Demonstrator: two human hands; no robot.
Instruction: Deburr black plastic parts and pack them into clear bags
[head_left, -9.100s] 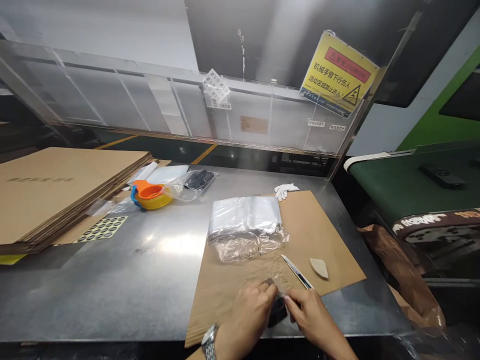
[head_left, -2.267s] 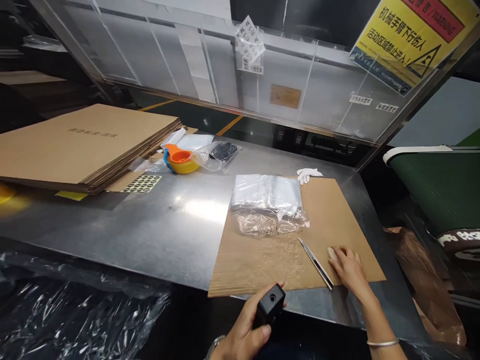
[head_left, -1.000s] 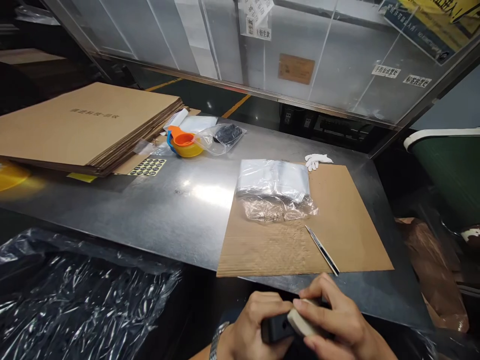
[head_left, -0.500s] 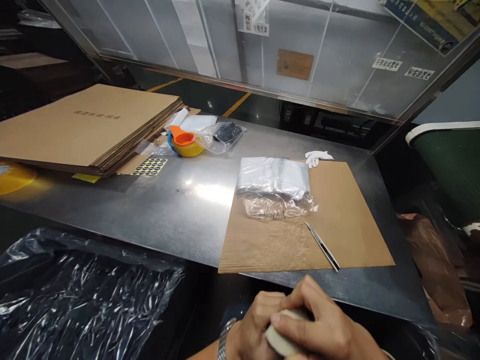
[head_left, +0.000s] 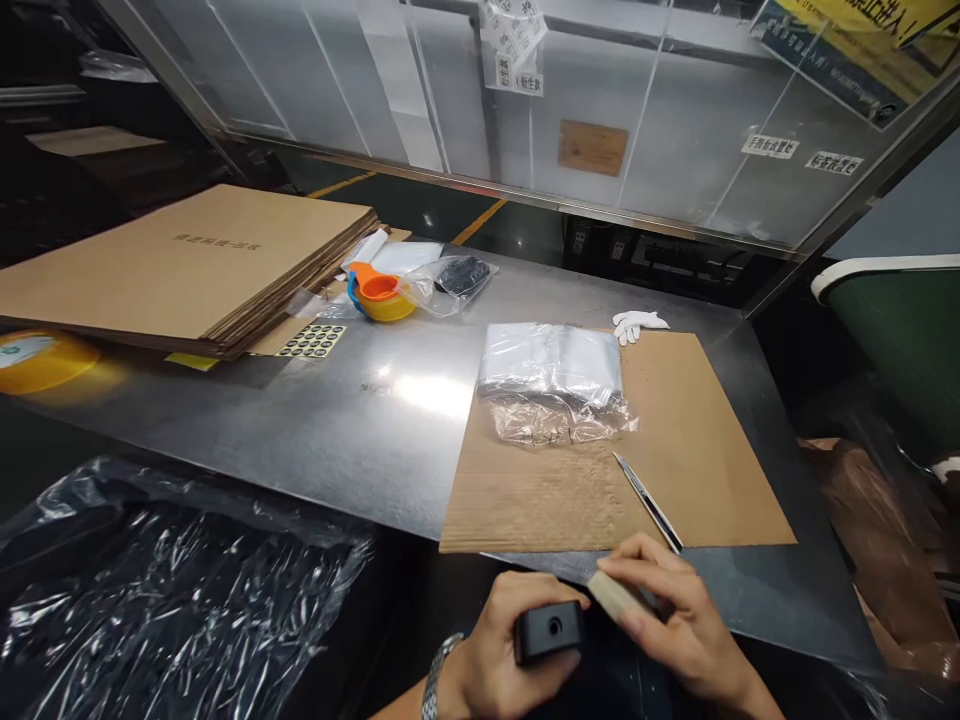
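My left hand (head_left: 510, 645), with a metal watch at the wrist, is wrapped round a black box-shaped object (head_left: 549, 632) that has a round hole in its end. Beside it on the right, my right hand (head_left: 675, 620) grips a pale beige block (head_left: 621, 600) between thumb and fingers. Both hands are in front of the table's near edge. Just beyond them a cardboard sheet (head_left: 712, 450) lies on the metal table, bearing a utility knife (head_left: 649, 503) and a stack of clear plastic bags (head_left: 551, 365).
Stacked flat cardboard (head_left: 187, 260) covers the table's left end. Orange and yellow tape rolls (head_left: 384, 296), a sticker sheet (head_left: 313, 341) and a bagged black item (head_left: 461, 275) lie nearby. A white glove (head_left: 637, 325) rests at the back. Black plastic (head_left: 172, 600) fills the lower left.
My hands have moved apart from being pressed together. The black object now shows in my left hand, and the beige block has shifted right and up with my right hand.
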